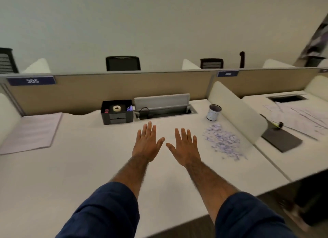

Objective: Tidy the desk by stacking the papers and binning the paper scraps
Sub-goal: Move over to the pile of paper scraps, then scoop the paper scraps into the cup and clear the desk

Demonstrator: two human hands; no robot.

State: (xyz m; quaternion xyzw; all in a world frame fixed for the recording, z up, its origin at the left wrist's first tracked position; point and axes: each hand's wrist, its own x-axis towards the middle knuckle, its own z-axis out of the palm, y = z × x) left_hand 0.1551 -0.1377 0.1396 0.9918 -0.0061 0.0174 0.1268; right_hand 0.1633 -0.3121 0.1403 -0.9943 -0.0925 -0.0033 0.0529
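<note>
White desk (88,166) is lying under your left hand (147,145) and right hand (186,149), both spreading flat and empty, with paper scraps (223,142) near its right edge.

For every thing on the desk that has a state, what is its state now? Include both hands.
left hand: open, flat, empty
right hand: open, flat, empty
paper stack: lying flat at the desk's left end
paper scraps: loose pile on the desk, not binned
small metal bin: upright beside the scraps
cable hatch lid: raised open
desk organiser: upright, tape roll on top
</note>
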